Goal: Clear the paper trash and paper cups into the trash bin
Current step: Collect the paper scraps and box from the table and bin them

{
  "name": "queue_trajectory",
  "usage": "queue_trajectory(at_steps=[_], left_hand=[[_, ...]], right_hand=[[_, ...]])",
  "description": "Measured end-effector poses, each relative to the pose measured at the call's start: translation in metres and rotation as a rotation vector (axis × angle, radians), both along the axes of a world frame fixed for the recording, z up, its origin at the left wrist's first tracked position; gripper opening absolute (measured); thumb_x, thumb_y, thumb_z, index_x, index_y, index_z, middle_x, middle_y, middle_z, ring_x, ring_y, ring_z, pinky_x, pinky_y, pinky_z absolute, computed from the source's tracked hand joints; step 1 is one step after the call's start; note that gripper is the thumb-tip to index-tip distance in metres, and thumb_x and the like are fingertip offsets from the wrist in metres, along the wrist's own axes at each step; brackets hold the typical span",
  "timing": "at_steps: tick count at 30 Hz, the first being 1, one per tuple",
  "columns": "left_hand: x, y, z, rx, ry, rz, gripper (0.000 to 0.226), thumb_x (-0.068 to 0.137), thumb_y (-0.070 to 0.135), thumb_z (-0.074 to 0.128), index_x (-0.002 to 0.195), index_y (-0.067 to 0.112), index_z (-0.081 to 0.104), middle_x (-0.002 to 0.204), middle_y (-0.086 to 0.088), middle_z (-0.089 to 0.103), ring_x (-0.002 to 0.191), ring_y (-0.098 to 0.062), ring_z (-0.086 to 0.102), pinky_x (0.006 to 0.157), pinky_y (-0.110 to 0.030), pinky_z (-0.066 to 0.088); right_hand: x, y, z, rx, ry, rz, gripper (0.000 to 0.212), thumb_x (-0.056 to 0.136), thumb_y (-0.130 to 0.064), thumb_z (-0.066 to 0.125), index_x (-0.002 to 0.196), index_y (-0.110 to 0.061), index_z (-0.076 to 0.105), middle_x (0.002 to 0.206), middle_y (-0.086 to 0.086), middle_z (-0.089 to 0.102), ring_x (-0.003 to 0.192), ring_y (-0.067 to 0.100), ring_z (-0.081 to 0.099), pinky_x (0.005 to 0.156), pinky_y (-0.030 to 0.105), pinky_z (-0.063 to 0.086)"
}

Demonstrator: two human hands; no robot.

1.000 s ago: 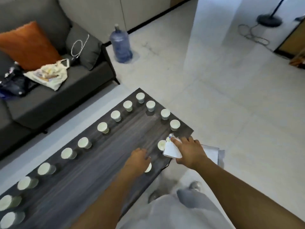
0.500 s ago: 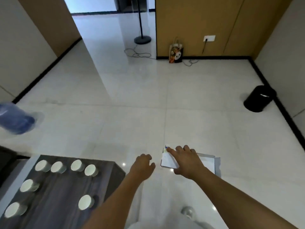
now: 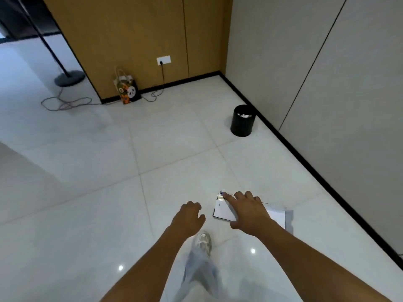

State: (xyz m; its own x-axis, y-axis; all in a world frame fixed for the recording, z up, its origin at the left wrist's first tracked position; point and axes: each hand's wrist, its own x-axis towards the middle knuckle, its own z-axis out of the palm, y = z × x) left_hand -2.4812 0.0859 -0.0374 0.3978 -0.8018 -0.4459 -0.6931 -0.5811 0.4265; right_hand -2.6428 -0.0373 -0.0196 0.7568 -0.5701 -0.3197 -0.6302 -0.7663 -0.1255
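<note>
Glossy white floor tiles [image 3: 91, 175] fill most of the view, with small ceiling lights reflected near the bottom. Pale grey wall panels [image 3: 327, 62] run down the right side above a black skirting strip, and wood-brown panelling [image 3: 135, 35] forms the far wall, meeting the grey wall at a corner. On the brown wall sits a white socket [image 3: 163, 60] with a dark cable [image 3: 160, 88] dropping to the floor. A lamp stand [image 3: 69, 77] with a round dark base is at the far left, loose cord coiled beside it. A patterned paper gift bag [image 3: 127, 90] leans against the brown panelling.

A black trash bin [image 3: 243, 121] stands upright on the tiles, just beside the grey wall's skirting, well apart from the hands; white crumpled paper shows inside its rim.

The person's right hand [image 3: 248, 211] grips a bundle of white paper [image 3: 223, 212], fingers spread over its top and the thumb curled under; more sheet shows past the wrist. The left hand [image 3: 189, 216] is curled downward; whether it holds anything cannot be told. A grey shoe [image 3: 204, 240] shows below.
</note>
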Motion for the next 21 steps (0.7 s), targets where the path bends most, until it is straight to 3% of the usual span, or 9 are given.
queue_trajectory(at_steps=[9,21], left_hand=[[0.082,-0.215,-0.006,0.007,0.008,-0.236,0.044,0.098,0.034,0.044,0.137,0.013,0.044,0.133,-0.008,0.048,0.125,-0.021,0.042,0.099,-0.027,0.038],[0.173,-0.445,-0.019,0.031,-0.018,-0.300,0.043,0.098,0.033,0.043,0.136,0.014,0.043,0.135,-0.006,0.046,0.126,-0.019,0.041,0.098,-0.028,0.041]], right_hand=[[0.062,-0.187,0.003,0.010,0.028,-0.244,0.090,0.077,-0.042,0.066,0.150,-0.034,0.015,0.132,0.001,0.045,0.119,0.027,0.040,0.094,0.039,0.038],[0.136,-0.410,-0.011,0.039,0.041,-0.333,0.088,0.076,-0.042,0.065,0.149,-0.035,0.017,0.129,0.001,0.047,0.116,0.026,0.041,0.091,0.038,0.038]])
